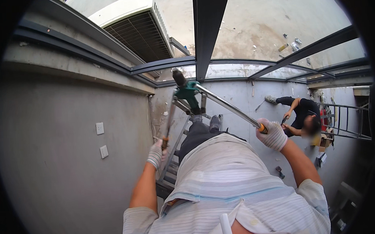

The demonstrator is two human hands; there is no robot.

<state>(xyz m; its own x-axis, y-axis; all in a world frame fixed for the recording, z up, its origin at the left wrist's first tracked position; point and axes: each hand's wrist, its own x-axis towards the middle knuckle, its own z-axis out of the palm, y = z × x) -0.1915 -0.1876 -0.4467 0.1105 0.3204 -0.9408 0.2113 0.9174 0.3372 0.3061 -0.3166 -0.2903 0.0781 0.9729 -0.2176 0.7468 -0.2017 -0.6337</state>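
Both my hands, in striped white gloves, grip a long-handled hand riveter [187, 93] with a green head, steel arms and orange-and-black grips. My left hand [156, 154] is closed round the grip on the left arm, slightly blurred. Out to the right, my right hand [273, 135] wraps round the other grip. The arms are spread wide. Its dark nose points up and away, close to the dark metal upright [209, 29]; I cannot tell whether they touch. Below the tool's head are my legs and shoes, on or beside a stepladder [172, 163].
Dark window framing [161, 66] spans the far side, with an outdoor air-conditioner unit [140, 34] beyond it. A grey wall [68, 121] with two switch plates runs along my left. At right a person [305, 115] crouches by a ladder [348, 119]; a power tool [280, 172] lies on the floor.
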